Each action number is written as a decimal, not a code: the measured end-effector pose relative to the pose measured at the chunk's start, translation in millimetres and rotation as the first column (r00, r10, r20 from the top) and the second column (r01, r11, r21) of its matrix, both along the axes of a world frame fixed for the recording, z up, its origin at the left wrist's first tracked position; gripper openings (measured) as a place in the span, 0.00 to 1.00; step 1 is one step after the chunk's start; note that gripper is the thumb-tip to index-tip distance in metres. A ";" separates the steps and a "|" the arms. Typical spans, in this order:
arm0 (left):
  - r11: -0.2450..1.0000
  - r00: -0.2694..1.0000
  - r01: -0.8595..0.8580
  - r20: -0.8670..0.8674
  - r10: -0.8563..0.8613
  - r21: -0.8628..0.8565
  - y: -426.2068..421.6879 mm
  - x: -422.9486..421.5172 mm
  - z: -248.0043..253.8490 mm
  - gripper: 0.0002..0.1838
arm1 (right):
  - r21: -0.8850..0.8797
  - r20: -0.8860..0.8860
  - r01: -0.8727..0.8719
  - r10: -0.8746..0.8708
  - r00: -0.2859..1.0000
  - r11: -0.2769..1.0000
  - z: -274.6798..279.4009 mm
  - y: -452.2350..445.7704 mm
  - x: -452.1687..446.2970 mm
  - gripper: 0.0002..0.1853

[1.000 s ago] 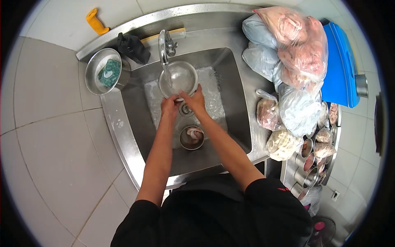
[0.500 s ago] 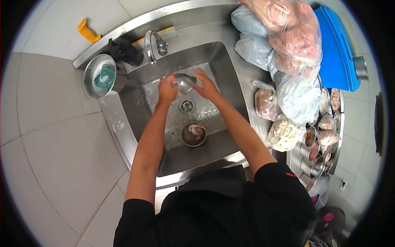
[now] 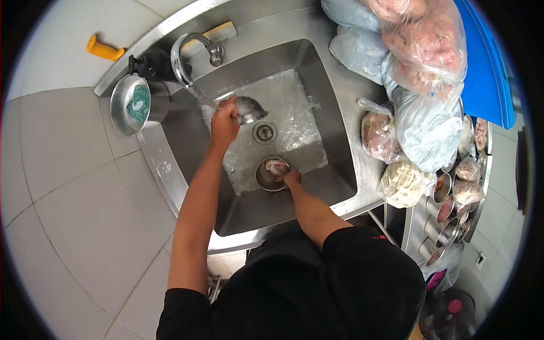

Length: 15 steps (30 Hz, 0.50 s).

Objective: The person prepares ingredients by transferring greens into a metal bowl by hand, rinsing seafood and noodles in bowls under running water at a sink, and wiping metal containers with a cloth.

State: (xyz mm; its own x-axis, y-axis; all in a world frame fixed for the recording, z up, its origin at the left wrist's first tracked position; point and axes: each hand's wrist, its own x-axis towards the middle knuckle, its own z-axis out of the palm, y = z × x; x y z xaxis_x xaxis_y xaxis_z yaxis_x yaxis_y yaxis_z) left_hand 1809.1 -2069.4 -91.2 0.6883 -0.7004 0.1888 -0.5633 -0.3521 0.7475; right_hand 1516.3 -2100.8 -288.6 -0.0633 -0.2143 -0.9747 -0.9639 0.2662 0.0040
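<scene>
My left hand [image 3: 225, 120] is closed on the edge of a shiny metal bowl [image 3: 249, 111], which it holds tilted near the running faucet [image 3: 180, 65]. In the near part of the sink [image 3: 334, 141], a small round metal container [image 3: 263, 180] stands below the drain [image 3: 264, 132]. Pale pinkish pieces, perhaps meat [image 3: 276, 166], lie inside it. My right hand [image 3: 292, 178] is at this container's right rim, its fingers closed there and partly hidden.
Left of the sink stand a metal pot [image 3: 120, 107] with a green scrubber [image 3: 139, 103] and a black bottle [image 3: 153, 66]. Bags of meat [image 3: 425, 45] crowd the right counter beside a blue container [image 3: 490, 68]. Several metal containers [image 3: 442, 209] stand farther right.
My right hand has left the metal bowl and moved down to the small container. My left hand still holds the bowl, now tilted. The view has shifted slightly.
</scene>
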 end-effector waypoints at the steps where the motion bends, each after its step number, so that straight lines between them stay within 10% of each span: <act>1: 1.000 1.000 -0.002 -0.004 0.002 0.007 -1.3 0.5 -1.4 0.11 | -0.160 0.051 -0.017 0.026 0.998 0.987 -5.9 6.6 -2.1 0.26; 5: 0.987 0.971 -0.154 -0.181 0.159 0.039 -4.4 9.7 8.6 0.10 | -0.641 0.099 -0.198 0.335 0.937 0.742 -37.2 19.6 2.4 0.23; 9: 0.985 0.968 -0.165 -0.187 0.170 0.043 -6.1 7.8 32.0 0.08 | -0.646 0.163 -0.133 0.307 0.938 0.752 -29.5 7.3 48.0 0.17; 13: 0.986 0.971 -0.166 -0.172 0.168 0.025 -7.9 11.2 51.8 0.07 | -0.493 0.348 0.046 0.148 0.926 0.869 -23.9 -12.2 94.3 0.15; 15: 0.973 0.948 -0.197 -0.231 0.220 0.117 -11.1 14.9 60.5 0.06 | -0.127 0.462 0.216 -0.135 0.877 0.968 5.4 -28.9 112.7 0.16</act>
State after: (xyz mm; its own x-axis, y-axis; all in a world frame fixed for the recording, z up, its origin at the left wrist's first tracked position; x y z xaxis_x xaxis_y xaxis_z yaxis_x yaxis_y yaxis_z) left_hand 1823.9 -2080.5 -30.7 0.8377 -0.5430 -0.0592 -0.2768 -0.5155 0.8110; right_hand 1629.0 -2129.7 -283.2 0.3174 -0.4048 -0.8576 -0.7894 0.3883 -0.4755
